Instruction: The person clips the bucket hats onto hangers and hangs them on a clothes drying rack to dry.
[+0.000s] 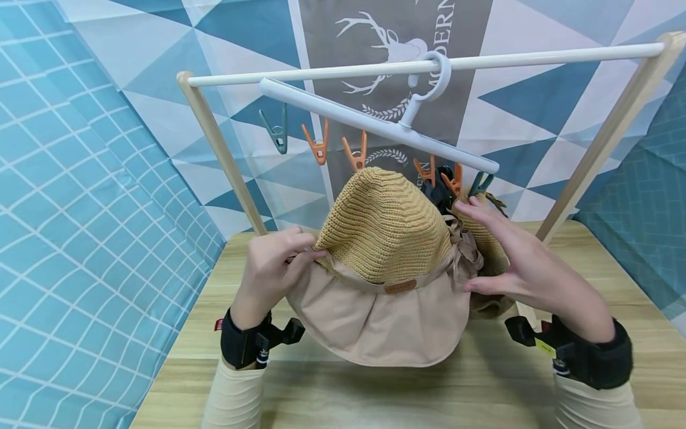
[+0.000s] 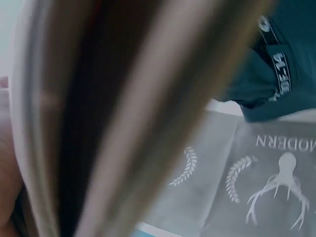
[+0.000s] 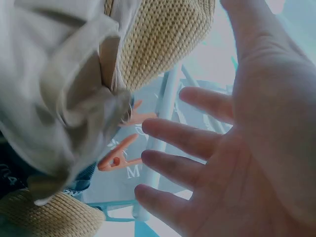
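A sun hat (image 1: 386,232) with a straw crown, a pleated beige fabric brim and a small brown label is held up in front of the hanger in the head view. My left hand (image 1: 278,262) pinches its left side where crown meets brim. A fabric bow (image 1: 465,253) sits on the hat's right side. Beside that bow, my right hand (image 1: 509,250) has its fingers spread, with nothing in its grasp; the right wrist view shows the open palm (image 3: 266,133) facing the bow. Blurred folds of the hat brim (image 2: 29,123) fill the left of the left wrist view.
A pale hanger (image 1: 343,110) hooks over the white rod (image 1: 536,58) of a wooden-legged rack and tilts down to the right. Orange and green clips (image 1: 320,146) hang from it. Behind the right hand hangs a second straw hat (image 1: 485,238), with dark cloth (image 1: 439,189) beside it.
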### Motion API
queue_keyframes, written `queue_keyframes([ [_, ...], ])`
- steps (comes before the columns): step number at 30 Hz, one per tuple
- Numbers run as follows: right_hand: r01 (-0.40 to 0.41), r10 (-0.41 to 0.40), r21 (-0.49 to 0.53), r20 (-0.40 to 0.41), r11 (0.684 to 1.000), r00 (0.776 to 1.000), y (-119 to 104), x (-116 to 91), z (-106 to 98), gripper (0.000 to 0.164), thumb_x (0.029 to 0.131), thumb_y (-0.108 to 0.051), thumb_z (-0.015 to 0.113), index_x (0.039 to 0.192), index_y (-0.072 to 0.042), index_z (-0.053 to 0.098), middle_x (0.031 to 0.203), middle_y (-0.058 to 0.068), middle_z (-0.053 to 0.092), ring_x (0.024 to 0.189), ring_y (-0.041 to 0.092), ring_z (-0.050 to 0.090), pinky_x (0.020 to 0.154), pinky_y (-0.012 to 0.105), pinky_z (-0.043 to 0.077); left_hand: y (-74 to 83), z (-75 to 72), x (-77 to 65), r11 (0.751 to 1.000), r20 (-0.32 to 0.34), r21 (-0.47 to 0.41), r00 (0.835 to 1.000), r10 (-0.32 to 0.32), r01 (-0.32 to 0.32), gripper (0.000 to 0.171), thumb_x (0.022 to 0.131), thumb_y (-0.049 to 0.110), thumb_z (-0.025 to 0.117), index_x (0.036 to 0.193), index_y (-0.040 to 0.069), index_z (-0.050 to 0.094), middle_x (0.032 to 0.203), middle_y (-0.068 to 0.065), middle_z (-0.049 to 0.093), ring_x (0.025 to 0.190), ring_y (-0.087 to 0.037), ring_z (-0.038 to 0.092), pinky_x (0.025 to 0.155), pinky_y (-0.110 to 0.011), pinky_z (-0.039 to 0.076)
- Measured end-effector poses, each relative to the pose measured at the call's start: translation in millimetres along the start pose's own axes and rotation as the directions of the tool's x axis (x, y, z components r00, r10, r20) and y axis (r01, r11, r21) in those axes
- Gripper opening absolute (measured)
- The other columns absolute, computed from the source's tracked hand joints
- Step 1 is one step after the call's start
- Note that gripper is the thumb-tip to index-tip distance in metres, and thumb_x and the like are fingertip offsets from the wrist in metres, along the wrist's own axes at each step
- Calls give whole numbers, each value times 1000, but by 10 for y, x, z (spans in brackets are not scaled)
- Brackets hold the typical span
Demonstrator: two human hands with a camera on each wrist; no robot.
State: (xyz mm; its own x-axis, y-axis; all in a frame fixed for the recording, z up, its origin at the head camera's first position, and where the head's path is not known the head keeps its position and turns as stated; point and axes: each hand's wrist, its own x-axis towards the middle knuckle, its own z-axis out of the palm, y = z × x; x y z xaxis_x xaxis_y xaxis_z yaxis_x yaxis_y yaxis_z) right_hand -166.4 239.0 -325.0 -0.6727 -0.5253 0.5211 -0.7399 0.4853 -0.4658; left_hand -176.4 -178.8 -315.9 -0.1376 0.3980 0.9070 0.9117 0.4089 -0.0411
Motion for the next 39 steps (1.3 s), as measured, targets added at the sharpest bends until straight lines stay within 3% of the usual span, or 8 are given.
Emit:
queue_keyframes([
  [3,-32,32,1,4,999,999,6,11,14,116,81,-23,102,177,-22,38,184,22,36,175,48,22,138,69,24,60,22,20,992,-14,117,999,41,-39,34,117,32,62,99,7,76,75,-4,65,60,-13,52,54,-30,46],
  [5,-33,33,-10,-2,999,999,12,17,20,117,80,-24,102,177,-23,37,182,23,38,170,56,29,141,54,26,82,36,31,985,-20,161,998,65,-61,34,116,33,64,97,8,76,73,-3,59,59,-14,48,52,-31,43],
  [11,12,-14,-42,-26,999,1000,36,52,44,116,80,-22,102,176,-20,39,177,20,47,165,-3,35,123,1,24,107,54,48,977,-27,179,992,124,-117,30,114,31,67,97,8,75,71,-3,52,59,-15,40,52,-30,35],
  [18,53,-56,-70,-43,996,998,37,95,110,106,85,-25,99,174,-15,42,166,17,59,152,-3,50,120,3,31,82,67,14,974,-46,187,990,137,-126,26,113,30,69,100,8,74,73,-4,55,59,-15,44,53,-31,39],
  [27,133,-138,-60,-100,989,985,23,142,208,68,96,-63,77,132,-6,76,101,-4,50,89,4,40,71,21,36,47,71,-18,985,-59,150,994,92,-82,26,113,28,68,103,6,77,77,-5,62,60,-13,50,55,-30,44],
  [31,82,-88,-49,-124,995,988,-9,142,217,47,88,-30,98,122,-9,73,113,-1,65,100,-4,51,82,13,43,29,87,-36,985,-53,168,997,60,-50,29,113,32,67,103,6,77,76,-5,66,58,-13,53,54,-31,45],
  [34,45,-46,-15,-164,999,985,-46,119,207,65,71,3,102,130,-5,74,119,5,78,110,-14,61,92,6,50,6,104,-55,988,-43,155,999,26,-19,31,114,34,65,104,7,77,76,-4,68,58,-14,54,55,-32,45],
  [39,78,-61,66,-227,995,972,-92,75,196,76,65,18,97,135,2,76,125,-20,77,113,-13,71,90,8,59,-12,119,-60,992,-33,129,999,2,2,34,114,37,62,105,7,76,75,-4,69,57,-14,53,55,-33,44],
])
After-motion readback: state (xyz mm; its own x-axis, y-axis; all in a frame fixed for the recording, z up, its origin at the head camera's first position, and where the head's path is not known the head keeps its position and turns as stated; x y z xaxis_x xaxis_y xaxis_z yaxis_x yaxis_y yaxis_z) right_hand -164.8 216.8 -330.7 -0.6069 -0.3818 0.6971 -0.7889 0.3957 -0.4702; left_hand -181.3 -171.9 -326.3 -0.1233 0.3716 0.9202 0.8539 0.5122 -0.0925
